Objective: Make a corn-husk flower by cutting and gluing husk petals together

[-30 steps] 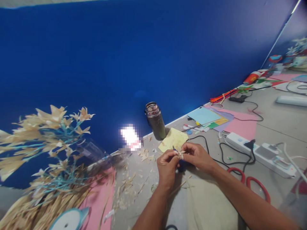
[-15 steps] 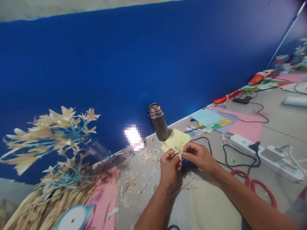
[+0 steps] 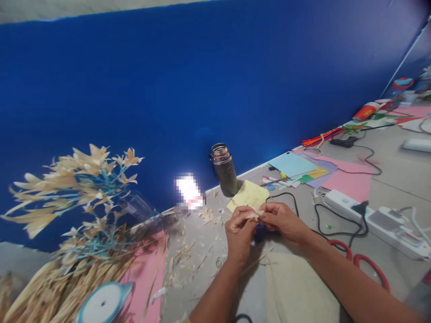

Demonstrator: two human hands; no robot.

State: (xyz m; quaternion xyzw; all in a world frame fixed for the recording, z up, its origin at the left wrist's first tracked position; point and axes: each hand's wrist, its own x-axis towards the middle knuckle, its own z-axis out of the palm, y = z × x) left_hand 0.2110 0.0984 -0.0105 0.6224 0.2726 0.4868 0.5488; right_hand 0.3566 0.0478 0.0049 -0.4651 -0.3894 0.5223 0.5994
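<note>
Between both hands is a small pale husk flower (image 3: 255, 215), mostly covered by fingers. My left hand (image 3: 238, 229) pinches it from the left. From the right, the fingertips of my right hand (image 3: 282, 220) close on its petals. Just behind the hands lies a yellow paper sheet (image 3: 249, 194), and a dark thermos flask (image 3: 225, 172) stands open beyond it. Pale husk scraps (image 3: 183, 255) are scattered over the table to the left. Finished-looking husk flowers (image 3: 97, 161) on blue stems stand in a clear container (image 3: 139, 208) at the left.
Dried husks (image 3: 50, 296) and a white-and-blue tape roll (image 3: 103, 305) lie at front left on pink paper (image 3: 156, 269). Right of my arms are red-handled scissors (image 3: 373, 269), a power strip (image 3: 380, 224) and black cables. Coloured paper (image 3: 296, 166) lies against the blue wall (image 3: 168, 89).
My fingers have drawn closer together over the husk flower, so its spread petals are now less visible. The camera view has shifted slightly.
</note>
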